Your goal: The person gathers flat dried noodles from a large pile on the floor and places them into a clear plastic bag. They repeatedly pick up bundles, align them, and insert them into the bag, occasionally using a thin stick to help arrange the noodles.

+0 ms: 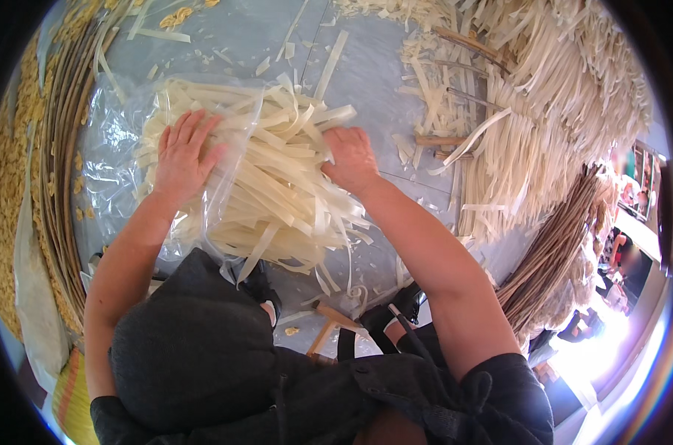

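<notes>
A clear plastic bag [114, 150] lies on the grey floor, with a thick heap of pale dried flat noodles [280, 172] partly inside it. The noodles spill out past the bag's mouth on the right. My left hand [186, 150] lies flat on the bag over the noodles, fingers spread. At the right side of the heap my right hand [350, 156] touches the noodle ends with bent fingers. Whether it grips any of them is hidden.
Many long noodles [497, 167] hang or lie in rows at right, with wooden sticks [442, 140] among them. A bundle of thin sticks [553, 250] leans nearby. More long sticks [64, 156] and yellow dried pieces [2, 200] lie at left. A wooden stool [328, 325] is below me.
</notes>
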A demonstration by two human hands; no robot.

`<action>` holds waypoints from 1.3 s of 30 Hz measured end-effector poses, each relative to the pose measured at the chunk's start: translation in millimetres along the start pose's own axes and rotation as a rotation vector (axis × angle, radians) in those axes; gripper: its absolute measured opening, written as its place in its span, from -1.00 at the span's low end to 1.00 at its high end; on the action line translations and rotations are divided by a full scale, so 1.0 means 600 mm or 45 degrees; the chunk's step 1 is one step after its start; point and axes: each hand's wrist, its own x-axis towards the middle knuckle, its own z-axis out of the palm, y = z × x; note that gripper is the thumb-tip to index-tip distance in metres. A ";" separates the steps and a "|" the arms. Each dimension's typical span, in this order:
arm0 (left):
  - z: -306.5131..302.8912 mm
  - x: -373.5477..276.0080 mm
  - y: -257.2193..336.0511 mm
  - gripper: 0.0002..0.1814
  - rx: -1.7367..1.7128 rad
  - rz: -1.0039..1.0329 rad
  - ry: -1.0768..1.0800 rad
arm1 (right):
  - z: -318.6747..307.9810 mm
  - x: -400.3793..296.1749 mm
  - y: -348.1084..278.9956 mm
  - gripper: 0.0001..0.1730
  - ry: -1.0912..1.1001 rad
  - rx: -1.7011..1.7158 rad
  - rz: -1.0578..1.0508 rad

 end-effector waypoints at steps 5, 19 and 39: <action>0.002 0.002 0.003 -0.45 0.004 -0.009 -0.024 | -0.057 -0.047 0.043 -0.76 -0.367 -0.096 0.181; -0.048 -0.009 0.023 -0.50 -0.088 0.035 0.061 | -0.017 -0.378 0.147 -0.48 -0.003 -0.068 1.005; -0.086 -0.102 0.151 -0.41 -1.055 -0.194 -0.205 | -0.010 -0.591 0.234 -0.20 -0.164 -0.223 0.833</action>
